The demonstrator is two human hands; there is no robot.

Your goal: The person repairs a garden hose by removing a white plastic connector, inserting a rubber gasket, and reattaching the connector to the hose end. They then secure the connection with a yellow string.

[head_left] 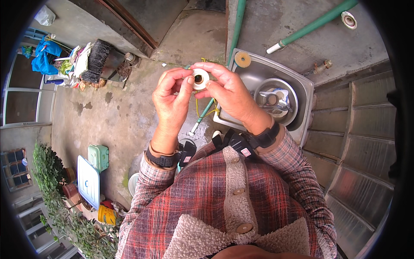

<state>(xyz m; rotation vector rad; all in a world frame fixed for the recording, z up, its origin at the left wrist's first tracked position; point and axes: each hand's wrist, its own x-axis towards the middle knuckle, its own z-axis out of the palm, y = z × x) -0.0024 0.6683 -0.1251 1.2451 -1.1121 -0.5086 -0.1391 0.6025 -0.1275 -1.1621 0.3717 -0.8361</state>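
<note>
Between my two hands is a small white roll of tape (pixel 205 76) with a dark hole in its middle. My left hand (pixel 170 93) pinches its left side, with the thumb tip at the rim and the fingers curled behind. My right hand (pixel 230 91) grips the right side, its index finger over the top and its thumb on the lower edge. Both hands are raised in front of me, just left of a steel sink (pixel 308 95). Whether a strip of tape is pulled loose cannot be made out.
A metal bowl (pixel 296 102) holding items sits in the sink, and a round yellowish sponge (pixel 243 59) is at its corner. A green pipe (pixel 317 25) and a metal pipe fitting (pixel 322 66) are at the wall. A green box (pixel 98 157) stands on the concrete floor.
</note>
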